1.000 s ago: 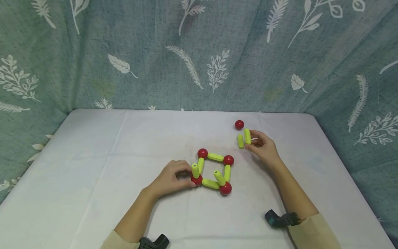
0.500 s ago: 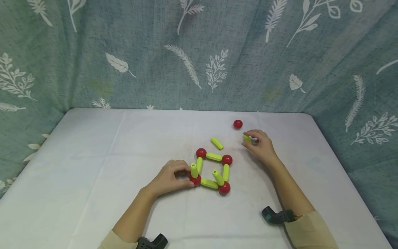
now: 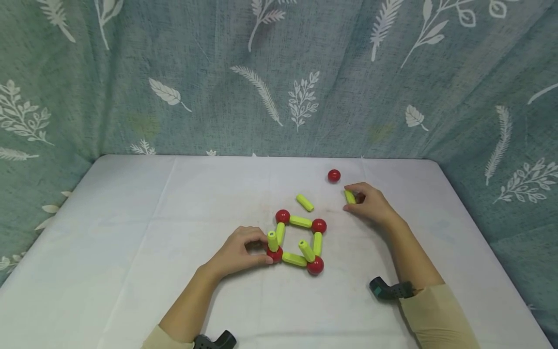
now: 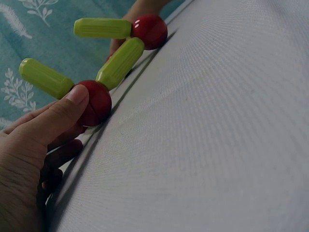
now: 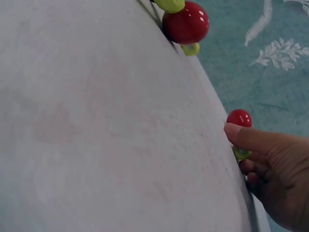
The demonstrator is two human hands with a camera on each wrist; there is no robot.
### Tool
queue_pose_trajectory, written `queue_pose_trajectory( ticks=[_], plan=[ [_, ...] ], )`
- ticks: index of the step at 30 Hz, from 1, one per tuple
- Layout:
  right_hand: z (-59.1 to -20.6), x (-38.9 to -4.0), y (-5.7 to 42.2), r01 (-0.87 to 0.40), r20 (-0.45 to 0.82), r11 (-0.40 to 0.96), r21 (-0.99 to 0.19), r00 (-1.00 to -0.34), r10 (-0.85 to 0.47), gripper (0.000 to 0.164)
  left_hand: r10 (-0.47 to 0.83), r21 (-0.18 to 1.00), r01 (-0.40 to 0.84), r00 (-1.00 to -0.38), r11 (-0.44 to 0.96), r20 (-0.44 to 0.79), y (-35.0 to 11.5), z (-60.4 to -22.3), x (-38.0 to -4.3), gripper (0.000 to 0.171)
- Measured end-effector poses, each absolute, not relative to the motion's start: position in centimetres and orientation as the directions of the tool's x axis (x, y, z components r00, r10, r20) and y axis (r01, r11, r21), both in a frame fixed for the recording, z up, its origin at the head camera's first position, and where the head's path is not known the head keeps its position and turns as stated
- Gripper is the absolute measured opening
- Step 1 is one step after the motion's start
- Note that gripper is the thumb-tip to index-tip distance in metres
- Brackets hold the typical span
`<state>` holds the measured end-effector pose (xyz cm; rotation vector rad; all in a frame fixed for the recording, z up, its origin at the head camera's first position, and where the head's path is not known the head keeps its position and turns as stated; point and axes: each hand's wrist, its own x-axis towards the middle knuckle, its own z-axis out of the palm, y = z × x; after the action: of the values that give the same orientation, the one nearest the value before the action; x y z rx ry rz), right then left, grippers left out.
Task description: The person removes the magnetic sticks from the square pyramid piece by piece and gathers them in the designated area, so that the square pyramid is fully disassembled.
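The white-covered table backs onto a leafy curtain. On it lies a square of rods and balls, with two upright rods leaning up from its near corners. My left grip is closed snugly on the near-left ball, which I judge steadies the whole square against sliding. My right grip, narrowed to a rod's thickness, pinches one rod; I cannot tell whether it touches the table. The spare rod lies just beyond the square, the spare ball farther back, both probably left within easy reach.
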<state>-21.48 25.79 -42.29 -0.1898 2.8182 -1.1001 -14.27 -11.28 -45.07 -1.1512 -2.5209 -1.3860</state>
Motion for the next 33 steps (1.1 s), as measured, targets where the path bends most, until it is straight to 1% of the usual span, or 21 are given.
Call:
queue_pose_trajectory(
  ticks=[7,11,17,20,23,28,30,33],
  plan=[
    [-42.3,-21.3,27.4,-0.075,-0.025,0.733,-0.676,-0.992,-0.125,0.057,0.573,0.714,0.597,-0.749,0.365,0.334,-11.3,-44.9,-14.1,0.025],
    [-42.2,-21.2,27.9,-0.072,-0.026,0.730,-0.680,-0.992,-0.122,0.061,0.577,0.710,0.606,-0.742,0.360,0.341,-11.3,-44.9,-14.2,0.024],
    [-41.7,-21.1,27.1,-0.195,0.104,0.708,-0.678,-0.980,-0.171,0.058,0.580,0.705,0.610,-0.739,0.362,0.342,-11.4,-44.9,-14.2,0.024],
    [-41.3,-21.3,25.8,-0.206,0.110,0.699,-0.685,-0.978,-0.180,0.056,0.583,0.704,0.619,-0.731,0.348,0.355,-11.5,-44.9,-14.2,0.024],
    [-41.0,-21.7,24.2,-0.217,0.086,0.680,-0.700,-0.971,-0.222,0.056,0.586,0.701,0.634,-0.718,0.328,0.376,-11.5,-45.1,-14.2,0.025],
    [-41.3,-22.6,21.9,-0.311,0.102,0.614,-0.726,-0.931,-0.350,0.054,0.591,0.724,0.628,-0.710,0.285,0.383,-11.4,-45.0,-14.2,0.026],
    [-41.6,-23.1,21.2,-0.334,0.103,0.591,-0.734,-0.916,-0.389,0.052,0.599,0.745,0.614,-0.709,0.262,0.373,-11.3,-44.5,-14.0,0.026],
    [-41.9,-23.6,20.2,-0.332,0.068,0.580,-0.744,-0.901,-0.428,0.053,0.617,0.767,0.595,-0.704,0.241,0.352,-11.2,-43.1,-13.4,0.025]
  ],
)
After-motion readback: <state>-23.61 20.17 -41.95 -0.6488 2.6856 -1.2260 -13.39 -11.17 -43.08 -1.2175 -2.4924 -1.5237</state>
